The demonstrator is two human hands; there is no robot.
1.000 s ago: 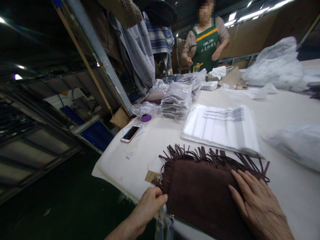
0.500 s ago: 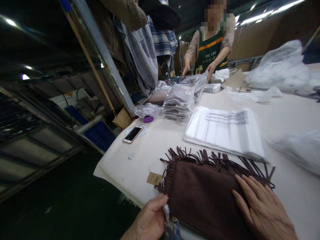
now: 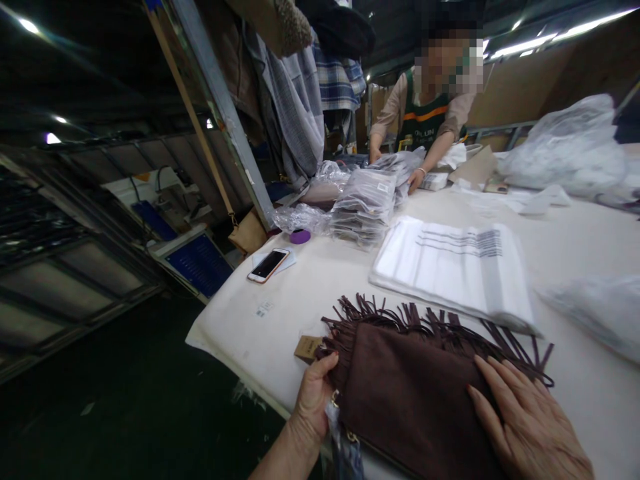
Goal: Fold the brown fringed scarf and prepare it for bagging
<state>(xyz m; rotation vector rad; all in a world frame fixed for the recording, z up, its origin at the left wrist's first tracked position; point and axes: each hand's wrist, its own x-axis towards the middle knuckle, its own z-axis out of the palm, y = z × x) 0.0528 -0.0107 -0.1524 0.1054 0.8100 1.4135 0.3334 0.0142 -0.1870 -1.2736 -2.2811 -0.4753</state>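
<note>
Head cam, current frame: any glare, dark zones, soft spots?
Head view: top-left ceiling lamp flares; head view: lower-left floor is very dark; head view: brown fringed bag outlines clearly, but print on the tan tag is unreadable.

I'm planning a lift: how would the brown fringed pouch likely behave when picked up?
The brown fringed pouch would probably flex, as its matte material looks soft and suede-like. Its fringe would likely dangle and swing, since the strips are thin and loose-ended. Rolling seems unlikely, given its broad, flat shape.
</note>
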